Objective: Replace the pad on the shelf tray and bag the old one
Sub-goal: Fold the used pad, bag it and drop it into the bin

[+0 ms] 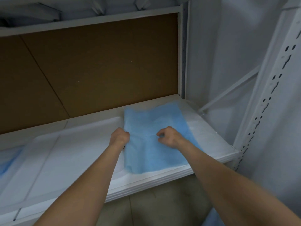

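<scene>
The blue pad lies rumpled on the right end of the white shelf, partly over a white tray. The left hand has its grip clamped on the pad's left edge. The right hand rests curled on the pad's middle; whether its grip pinches the pad I cannot tell. A brown back board stands behind.

Pad far edge blurred; blue patch, perhaps pad, cropped left.
</scene>
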A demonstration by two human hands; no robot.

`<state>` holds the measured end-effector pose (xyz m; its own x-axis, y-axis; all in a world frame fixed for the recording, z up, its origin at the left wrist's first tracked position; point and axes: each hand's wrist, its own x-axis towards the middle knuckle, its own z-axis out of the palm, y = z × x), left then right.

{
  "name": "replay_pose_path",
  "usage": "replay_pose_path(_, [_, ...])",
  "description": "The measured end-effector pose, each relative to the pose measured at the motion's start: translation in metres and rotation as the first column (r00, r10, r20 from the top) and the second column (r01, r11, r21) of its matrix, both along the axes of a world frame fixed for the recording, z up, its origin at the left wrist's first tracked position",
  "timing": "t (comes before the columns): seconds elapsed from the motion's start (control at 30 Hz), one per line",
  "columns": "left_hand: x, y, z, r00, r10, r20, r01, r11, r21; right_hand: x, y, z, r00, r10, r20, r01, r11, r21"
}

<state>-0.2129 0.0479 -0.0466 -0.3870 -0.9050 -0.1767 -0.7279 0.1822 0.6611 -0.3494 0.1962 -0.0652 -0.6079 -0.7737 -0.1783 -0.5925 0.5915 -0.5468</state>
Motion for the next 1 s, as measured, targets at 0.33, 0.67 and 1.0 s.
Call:
replay_pose_path(0.33, [0.002,0.011,0.007,0.982,-0.047,-0.182,0.084,0.976,0.202,-0.002,-0.007,-0.002,0.963,-0.117,0.244,0.15,0.981,-0.124])
replay_pose_path(0.67, [-0.097,0.093,0.05,0.888,-0.284,-0.362,0.378,0.899,0.222,-0.037,0.013,0.032,0.494,-0.052,0.868,0.582,0.762,-0.285])
replay_pose_path(1.0, [-0.085,0.066,0.012,0.963,-0.261,-0.07,0.266,0.96,0.083,-0.065,0.044,0.006,0.795,-0.462,0.394,0.531,0.843,-0.083])
